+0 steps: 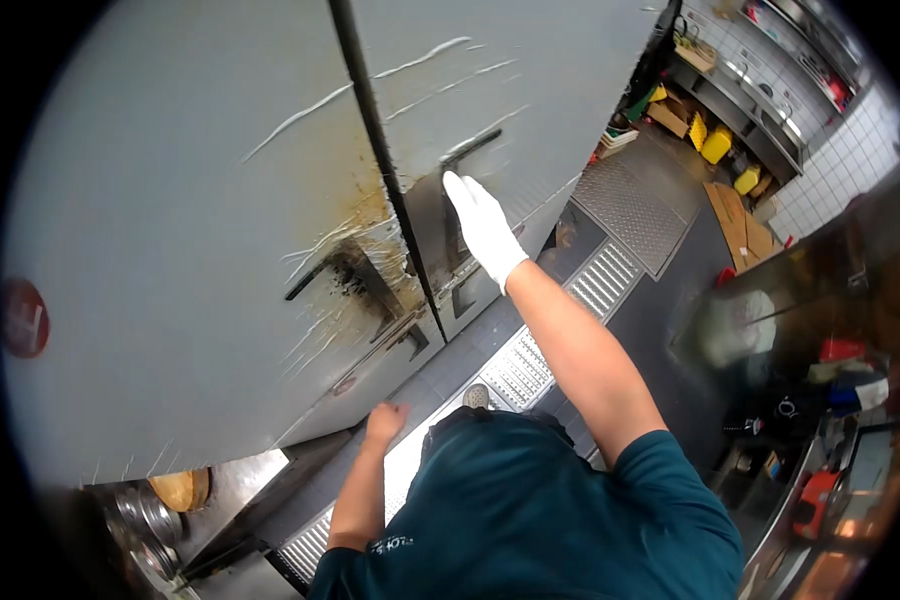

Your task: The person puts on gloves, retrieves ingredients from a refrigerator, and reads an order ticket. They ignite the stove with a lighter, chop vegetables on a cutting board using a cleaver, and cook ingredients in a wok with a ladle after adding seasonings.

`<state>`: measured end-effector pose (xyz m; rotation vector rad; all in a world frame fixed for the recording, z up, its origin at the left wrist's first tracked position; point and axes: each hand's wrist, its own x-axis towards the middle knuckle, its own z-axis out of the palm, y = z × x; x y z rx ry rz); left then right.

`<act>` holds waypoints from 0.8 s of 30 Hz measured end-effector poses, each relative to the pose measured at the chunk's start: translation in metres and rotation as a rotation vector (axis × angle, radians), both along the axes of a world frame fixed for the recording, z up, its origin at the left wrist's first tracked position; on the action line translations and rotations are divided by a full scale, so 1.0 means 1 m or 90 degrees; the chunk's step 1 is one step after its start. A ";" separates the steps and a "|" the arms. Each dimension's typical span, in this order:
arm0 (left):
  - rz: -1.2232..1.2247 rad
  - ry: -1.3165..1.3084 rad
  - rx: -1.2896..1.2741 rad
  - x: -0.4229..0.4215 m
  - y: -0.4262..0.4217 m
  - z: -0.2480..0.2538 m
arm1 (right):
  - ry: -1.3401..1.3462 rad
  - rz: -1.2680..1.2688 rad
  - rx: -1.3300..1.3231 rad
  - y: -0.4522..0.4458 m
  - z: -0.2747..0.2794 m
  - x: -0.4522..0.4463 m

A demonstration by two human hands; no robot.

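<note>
The right upper door handle (450, 228) of the grey cabinet (170, 180) lies just left of our gloved right hand (483, 230), its long axis roughly along our straight, unclenched fingers; contact is hard to judge. Our bare left hand (386, 422), farther below, looks loosely curled; we cannot tell whether it holds anything. We count two upper handles (370, 282), two lower (412, 344), one glove (492, 252).

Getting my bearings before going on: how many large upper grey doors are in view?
2: the left door, with a brown stain, and the right door, behind the gloved right hand, across the dark gap. Others may lie out of frame.
</note>
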<state>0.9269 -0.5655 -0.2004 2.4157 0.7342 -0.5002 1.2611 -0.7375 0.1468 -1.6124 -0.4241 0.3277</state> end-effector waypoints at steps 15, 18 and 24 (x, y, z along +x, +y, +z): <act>-0.045 -0.559 -0.147 0.237 -0.087 0.216 | -0.102 -0.288 0.363 -0.269 -0.177 -0.091; -0.057 -0.590 -0.131 0.281 -0.100 0.243 | -0.309 -0.496 0.131 -0.281 -0.160 -0.095; 0.308 -0.670 -0.238 0.409 -0.063 0.184 | -0.191 -0.416 0.189 -0.350 -0.220 -0.117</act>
